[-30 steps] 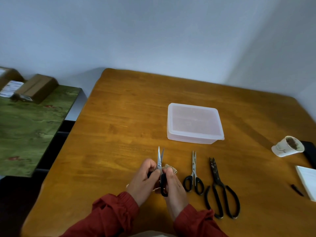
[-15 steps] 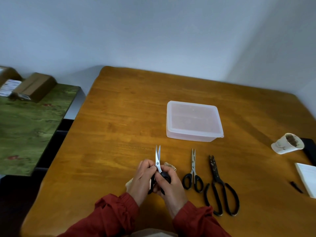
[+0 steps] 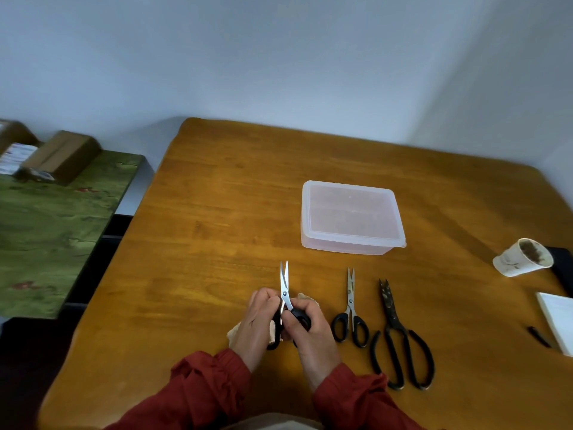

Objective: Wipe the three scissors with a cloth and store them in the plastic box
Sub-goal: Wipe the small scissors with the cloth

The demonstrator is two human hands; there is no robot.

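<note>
Low in the frame's centre, both hands grip the small scissors (image 3: 284, 285): left hand (image 3: 257, 324) and right hand (image 3: 310, 328) on the black handles, blades pointing up-frame.

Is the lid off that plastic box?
No, the lid sits flat on the plastic box, covering its whole top.

The bench (image 3: 217, 243) is varnished wood, smooth and glossy, and the plastic box (image 3: 352, 218) on it is frosted, translucent and matt. The curved scissors (image 3: 284, 283) have bright polished steel blades and shiny black plastic handles, while the large scissors (image 3: 392, 318) are dull, dark, rough-looking metal. The cloth (image 3: 235, 330) is beige and matt.
</note>
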